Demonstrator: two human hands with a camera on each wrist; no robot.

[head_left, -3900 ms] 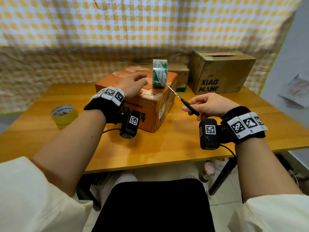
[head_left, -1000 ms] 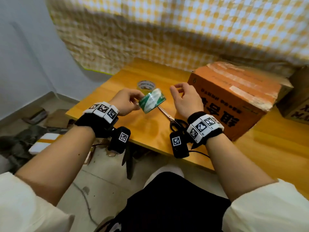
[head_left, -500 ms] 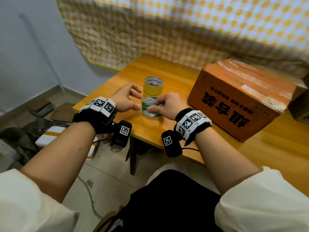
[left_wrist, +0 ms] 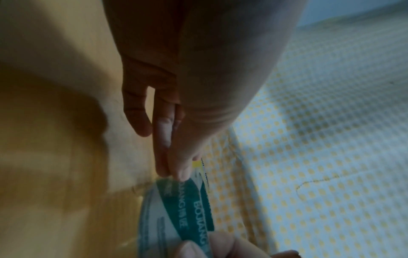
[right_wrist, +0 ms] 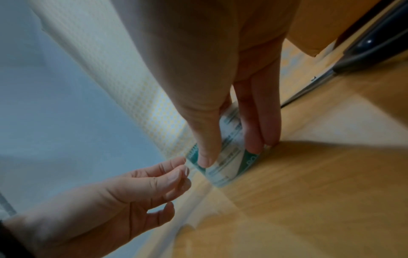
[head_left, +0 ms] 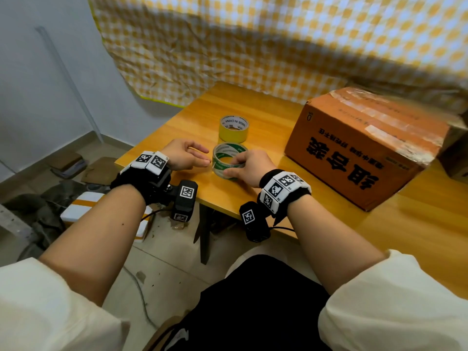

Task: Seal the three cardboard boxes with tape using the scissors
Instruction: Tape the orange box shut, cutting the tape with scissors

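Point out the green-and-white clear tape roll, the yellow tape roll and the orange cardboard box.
green-and-white clear tape roll (head_left: 229,155): head view, inner core.
yellow tape roll (head_left: 233,136): head view, outer side.
orange cardboard box (head_left: 347,158): head view, printed side.

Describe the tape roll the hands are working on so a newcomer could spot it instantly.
Left of the orange box on the wooden table, two tape rolls lie flat near the corner. It is the nearer one, the clear roll with green print, held by the right hand; the other roll is yellow.
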